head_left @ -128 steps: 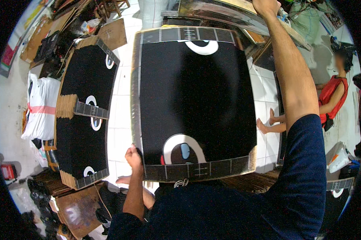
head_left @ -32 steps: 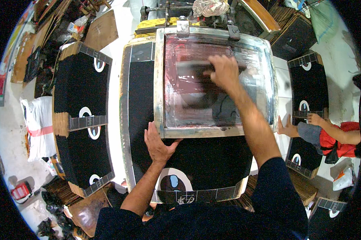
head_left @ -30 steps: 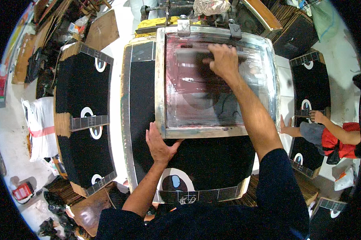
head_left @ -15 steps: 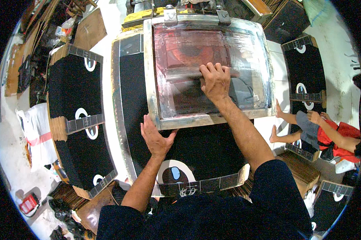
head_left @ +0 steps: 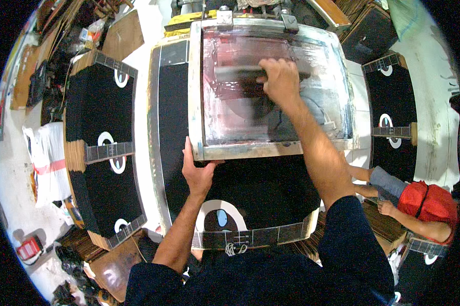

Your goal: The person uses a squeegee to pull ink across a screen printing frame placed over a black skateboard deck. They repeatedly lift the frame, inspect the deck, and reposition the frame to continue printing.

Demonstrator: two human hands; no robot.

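Observation:
A screen-printing frame (head_left: 270, 151) with pale, paint-stained wooden edges lies over a black sheet (head_left: 260, 188) with a white-ringed eye print (head_left: 221, 214) near me. My right hand (head_left: 282, 81) is closed on a squeegee (head_left: 235, 72), blurred by motion, over the dark red ink (head_left: 235, 41) in the upper part of the mesh. At the frame's near left corner is my left hand (head_left: 198, 176), its fingers stretched along the outer side and its thumb spread along the front edge. The mesh partly hides the shapes beneath it.
Metal clamps (head_left: 289, 23) hold the frame's far edge. Stacks of black printed sheets stand left (head_left: 100, 112) and right (head_left: 393, 102). Another person in a red top (head_left: 426, 209) works at the right. A red and white box (head_left: 30, 249) is on the floor at lower left.
My right hand has pushed the squeegee away from me up the mesh. My left hand stays by the frame corner. The other person at the right has shifted nearer to me.

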